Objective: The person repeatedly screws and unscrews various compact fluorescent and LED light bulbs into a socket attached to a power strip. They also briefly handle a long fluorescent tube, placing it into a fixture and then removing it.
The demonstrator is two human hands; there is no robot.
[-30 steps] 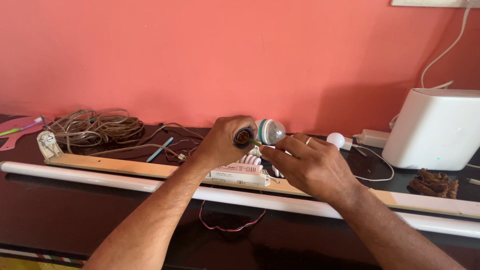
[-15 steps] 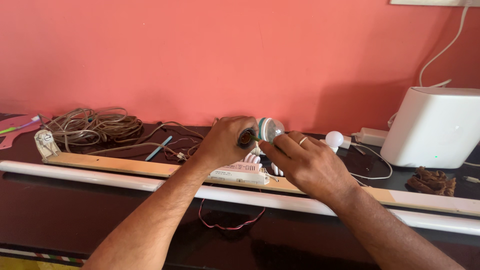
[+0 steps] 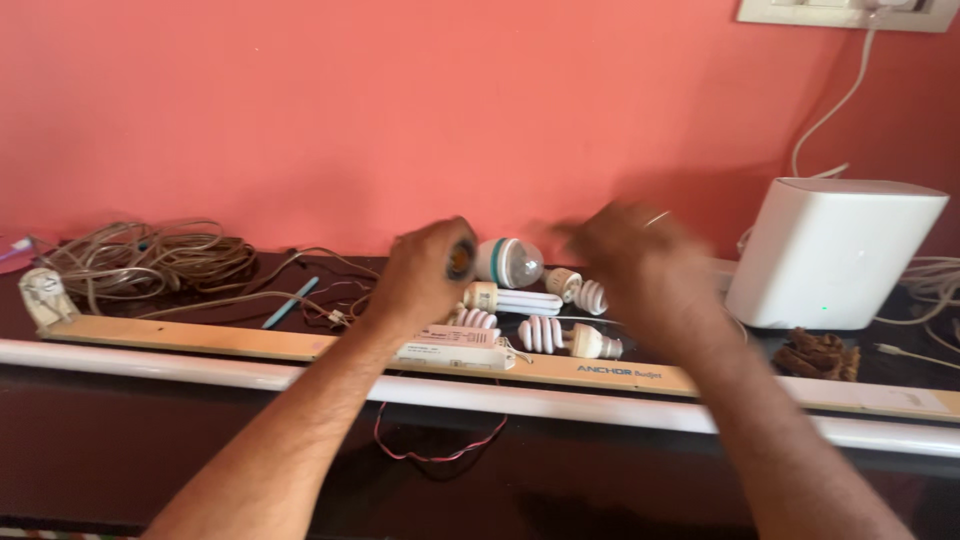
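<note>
My left hand is closed around a small dark round lamp holder, its open end facing the camera. My right hand is blurred by motion and sits apart from the holder, above the bulbs; whether it holds anything cannot be seen. Behind the holder lies a clear dome bulb with a teal band. Spiral white bulbs lie between the hands on the dark table.
A wooden batten with a white ballast box lies across the table, a long white tube light in front of it. Coiled wire and a blue pen sit left. A white box device stands right.
My right hand has pulled away from the lamp holder, up and to the right. The view has shifted, uncovering the spiral bulbs. My left hand keeps its hold.
</note>
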